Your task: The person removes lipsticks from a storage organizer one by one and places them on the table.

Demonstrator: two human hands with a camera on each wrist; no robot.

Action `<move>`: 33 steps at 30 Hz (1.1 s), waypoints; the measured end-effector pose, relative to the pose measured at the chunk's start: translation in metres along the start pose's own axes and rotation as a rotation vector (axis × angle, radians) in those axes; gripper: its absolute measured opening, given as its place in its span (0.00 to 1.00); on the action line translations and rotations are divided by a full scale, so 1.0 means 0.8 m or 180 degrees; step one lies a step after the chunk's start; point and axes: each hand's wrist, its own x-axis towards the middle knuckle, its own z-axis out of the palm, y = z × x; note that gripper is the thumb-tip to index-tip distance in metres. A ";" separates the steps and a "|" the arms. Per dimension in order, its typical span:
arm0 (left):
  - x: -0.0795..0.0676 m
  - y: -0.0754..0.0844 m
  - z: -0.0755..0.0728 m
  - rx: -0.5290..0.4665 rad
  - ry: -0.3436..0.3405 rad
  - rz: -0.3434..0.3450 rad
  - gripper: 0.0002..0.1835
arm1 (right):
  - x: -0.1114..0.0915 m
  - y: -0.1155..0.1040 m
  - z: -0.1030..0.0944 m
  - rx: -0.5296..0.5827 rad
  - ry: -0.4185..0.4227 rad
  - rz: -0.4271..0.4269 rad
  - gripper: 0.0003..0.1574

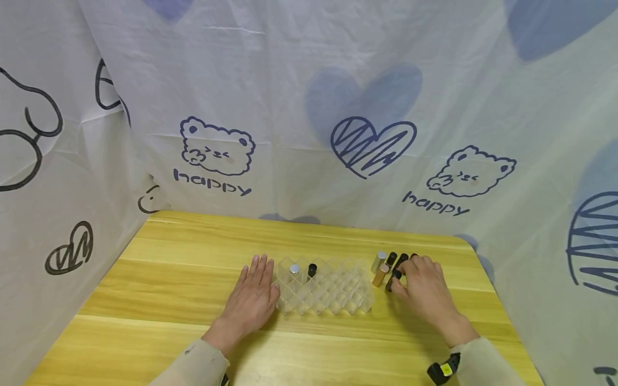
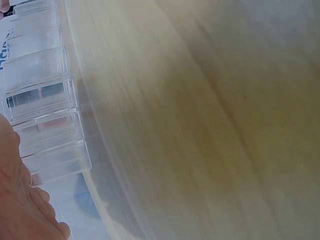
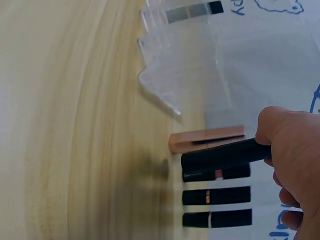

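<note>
My right hand (image 1: pixel 427 287) pinches a black lipstick tube (image 3: pixel 225 156) by its upper end, the tube upright just in front of a group of other tubes. My left hand (image 1: pixel 253 295) lies with straight fingers along the left side of a clear lipstick organizer (image 1: pixel 338 305) with diamond-shaped slots, thumb at its edge. In the organizer stand a silver-capped tube (image 1: pixel 294 269) and a black-capped tube (image 1: pixel 312 268), both toward the left back. Beside the held tube stands a rose-gold tube (image 3: pixel 182 141).
Right of the organizer, a silver tube (image 1: pixel 379 260) and several black tubes (image 3: pixel 195 196) stand close together on the wooden table (image 1: pixel 159 279). A white cloth (image 1: pixel 289 96) printed with hearts and bears hangs behind the table and along its sides.
</note>
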 end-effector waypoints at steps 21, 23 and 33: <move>0.000 0.000 0.002 -0.0026 0.0003 -0.0023 0.34 | 0.004 0.015 0.027 0.0051 -0.0109 0.0300 0.12; 0.000 0.000 0.001 -0.0030 0.0000 -0.0025 0.33 | 0.006 0.016 0.028 0.0048 -0.0124 0.0310 0.11; 0.000 0.001 0.001 -0.0046 0.0017 -0.0006 0.33 | 0.007 0.019 0.030 0.0023 -0.0053 0.0261 0.13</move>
